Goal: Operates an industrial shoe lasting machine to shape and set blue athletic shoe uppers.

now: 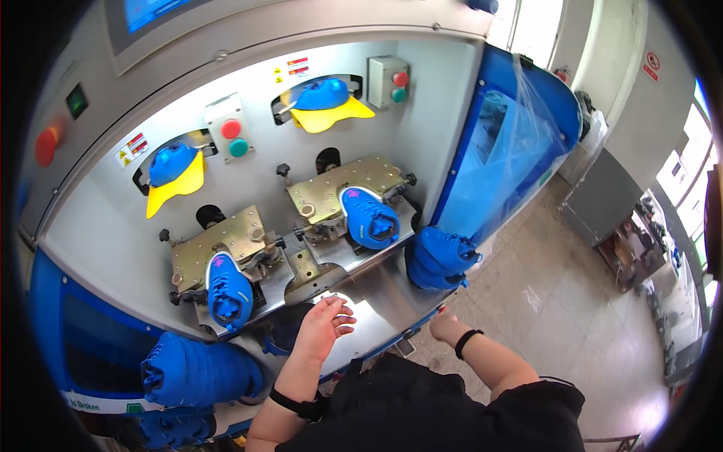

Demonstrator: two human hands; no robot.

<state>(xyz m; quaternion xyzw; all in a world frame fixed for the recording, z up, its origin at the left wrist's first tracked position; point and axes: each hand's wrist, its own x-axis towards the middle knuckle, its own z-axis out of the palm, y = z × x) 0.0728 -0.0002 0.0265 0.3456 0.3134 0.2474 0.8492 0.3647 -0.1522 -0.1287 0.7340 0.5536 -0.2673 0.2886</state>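
Note:
My left hand (325, 325) is over the shiny metal ledge (369, 320) of a grey machine, with fingers loosely curled, apart and holding nothing. My right hand (446, 325) is at the ledge's front right edge, beside a small red part (442, 309); its fingers are mostly hidden. Ahead, one blue lace-up shoe upper (229, 294) rests on the left brass-coloured fixture (218, 241). Another blue shoe upper (370, 220) sits on the right fixture (346, 188). A dark rounded item (286, 331) lies next to my left hand, partly hidden by it.
Nested blue uppers form a stack (203, 369) at the near left and another stack (439, 258) at the right end. Blue-and-yellow pieces (175, 169) (327, 102) fill two back-wall openings. Red and green buttons (233, 135) are between them. A blue side panel (497, 143) bounds the right.

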